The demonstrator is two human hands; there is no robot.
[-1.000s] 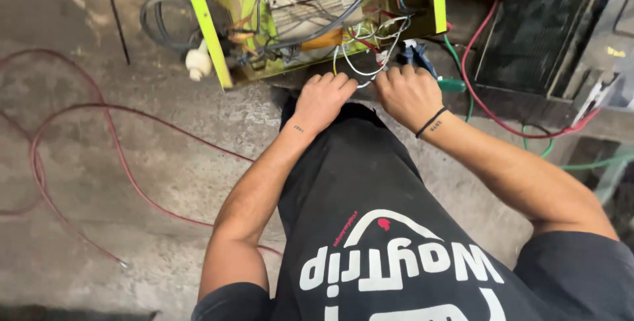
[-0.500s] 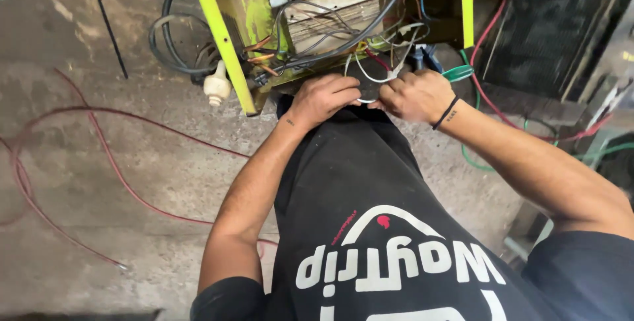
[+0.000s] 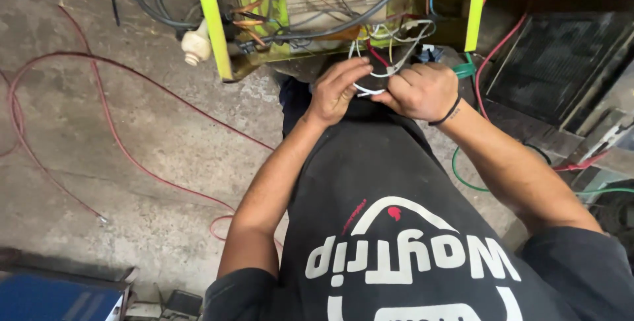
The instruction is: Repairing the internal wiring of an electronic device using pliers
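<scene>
**Hands closed on the white wires**

Your left hand [image 3: 338,90] and right hand [image 3: 417,90] have drawn together, both pinching the white wires [image 3: 389,63] below the yellow-green machine [image 3: 264,4]. Red cable [image 3: 119,142] lies left on the floor.

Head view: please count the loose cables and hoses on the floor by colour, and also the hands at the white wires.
Red cable on the concrete, left: 1
Red cable at the right: 1
Green cable: 1
Black hoses, top left: 2
Hands on the white wires: 2, left hand and right hand
Total: 7
</scene>
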